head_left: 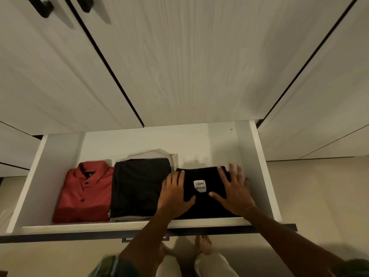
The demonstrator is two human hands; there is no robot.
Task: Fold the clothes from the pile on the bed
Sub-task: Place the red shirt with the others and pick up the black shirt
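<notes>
Left hand (174, 193): fingers straight and together, laid flat on the left edge of the folded black garment (203, 204), thumb spread toward its middle. Nothing was gripped. Right hand (232, 193): fingers splayed and straight, palm down on the right half of the same garment, thumb pointing inward below the white label (200, 186). Fingertips were slightly motion-blurred near the garment's far right corner. A thin band showed at the right wrist.

The black garment lay folded, label up, at the right end of an open white drawer (259, 166), near the right wall. Whether it touched that wall could not be told.

Just left of it sat a stack with a dark charcoal folded garment (139, 186) on top and a pale grey folded piece (159, 153) showing behind and beneath it. The left hand's outer edge lay at the seam between this stack and the black garment. Left of the stack lay a folded red polo shirt (83, 194), collar away from the person, dark buttons visible, touching the stack's side.

Above the drawer stood white wood-grain wardrobe doors (179, 56) with black handles (45, 8). Below the drawer front, bare feet (203, 244) and pale trouser legs were visible on the floor.
</notes>
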